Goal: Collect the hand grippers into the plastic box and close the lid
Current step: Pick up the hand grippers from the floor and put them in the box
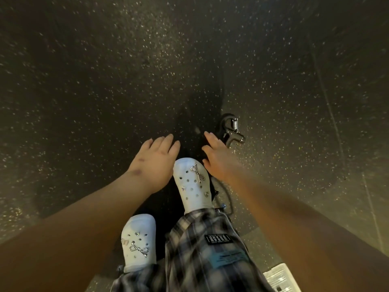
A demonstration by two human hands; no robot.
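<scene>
A black hand gripper with a silver spring lies on the dark speckled floor, just past my right fingertips. My right hand reaches toward it with straight fingers and holds nothing; whether it touches the handle I cannot tell. My left hand is stretched out flat beside it, also holding nothing. A corner of a pale plastic box or lid shows at the bottom right edge.
My feet in white clogs with silver charms stand below the hands, under plaid trousers. A thin dark cord lies by the right shoe. Floor seams run along the right side.
</scene>
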